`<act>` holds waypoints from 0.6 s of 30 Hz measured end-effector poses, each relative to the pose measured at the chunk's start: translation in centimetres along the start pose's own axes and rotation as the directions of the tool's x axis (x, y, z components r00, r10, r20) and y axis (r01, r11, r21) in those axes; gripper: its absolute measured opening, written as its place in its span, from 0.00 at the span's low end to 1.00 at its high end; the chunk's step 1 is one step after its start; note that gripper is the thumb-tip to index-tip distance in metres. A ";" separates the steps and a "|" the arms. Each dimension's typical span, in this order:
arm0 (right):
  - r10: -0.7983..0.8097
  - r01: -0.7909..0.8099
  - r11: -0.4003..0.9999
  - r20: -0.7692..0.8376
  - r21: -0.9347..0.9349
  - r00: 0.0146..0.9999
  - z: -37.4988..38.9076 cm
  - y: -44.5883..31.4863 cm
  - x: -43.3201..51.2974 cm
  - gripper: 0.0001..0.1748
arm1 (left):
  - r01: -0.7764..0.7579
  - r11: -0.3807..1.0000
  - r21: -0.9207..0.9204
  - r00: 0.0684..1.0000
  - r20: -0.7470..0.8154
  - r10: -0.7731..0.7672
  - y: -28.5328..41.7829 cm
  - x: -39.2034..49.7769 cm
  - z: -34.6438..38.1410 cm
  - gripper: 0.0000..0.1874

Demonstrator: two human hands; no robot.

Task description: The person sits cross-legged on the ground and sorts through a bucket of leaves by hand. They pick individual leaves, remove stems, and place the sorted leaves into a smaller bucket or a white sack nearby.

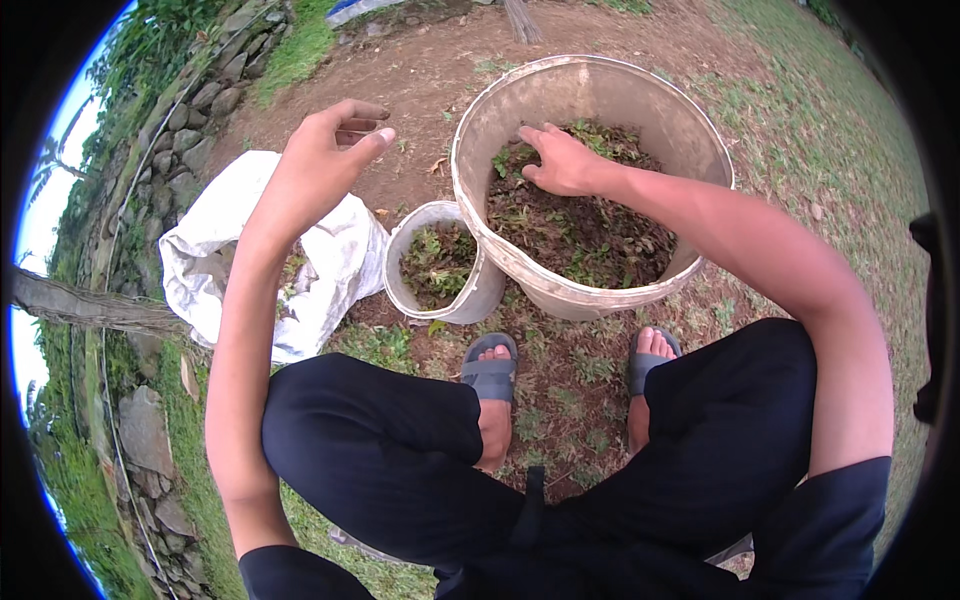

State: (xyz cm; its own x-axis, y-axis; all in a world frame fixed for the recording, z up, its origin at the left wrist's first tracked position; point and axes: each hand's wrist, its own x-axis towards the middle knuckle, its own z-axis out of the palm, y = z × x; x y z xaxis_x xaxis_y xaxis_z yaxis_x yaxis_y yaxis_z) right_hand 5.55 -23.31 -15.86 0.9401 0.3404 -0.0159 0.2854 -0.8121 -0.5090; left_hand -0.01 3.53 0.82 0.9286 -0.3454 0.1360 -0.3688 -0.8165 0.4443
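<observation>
A large, dirt-stained plastic tub (pixel 600 82) stands before me, partly filled with dark soil and green plant clippings (pixel 592 232). My right hand (pixel 562 161) reaches inside it, just over or touching the clippings; its fingers are apart and I see nothing held. Raised in the air over bare ground, my left hand (pixel 330 154) has bent, parted fingers with nothing between them. Against the tub's left side sits a small white bucket (pixel 491 289) with more clippings (pixel 439 266) in it. Beneath my left forearm an open white woven sack (pixel 352 247) holds some plant bits, partly hidden.
My sandalled feet (pixel 491 367) rest on patchy grass close to the tub and bucket. A tree trunk (pixel 97 304) and a stone wall (pixel 176 150) lie to the left. Another trunk base (pixel 521 22) rises beyond the bare soil (pixel 405 75).
</observation>
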 end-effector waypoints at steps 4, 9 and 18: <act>-0.106 0.100 0.984 -0.033 -0.146 0.994 0.6 -0.7 -0.1 0.38 | 0.031 0.999 -0.036 1.000 0.002 -0.031 0.2 0.1 0.3 0.21; -0.204 0.232 0.943 0.134 -0.240 0.970 0.9 -1.7 -0.7 0.39 | 0.051 0.999 0.004 0.997 0.055 -0.051 0.6 0.1 0.8 0.20; -0.372 0.376 0.927 0.158 0.007 0.915 -0.8 -0.9 -1.0 0.25 | -0.001 1.000 -0.029 0.996 0.093 0.004 1.0 -0.3 1.9 0.20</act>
State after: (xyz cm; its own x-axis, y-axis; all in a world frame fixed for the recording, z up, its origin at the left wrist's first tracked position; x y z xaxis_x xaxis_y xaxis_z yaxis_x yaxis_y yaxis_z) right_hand 4.49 -23.31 -14.67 0.7242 0.6885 0.0386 0.6165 -0.6213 -0.4837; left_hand -0.69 1.95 -0.50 0.9193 -0.3897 0.0548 -0.3682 -0.8025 0.4695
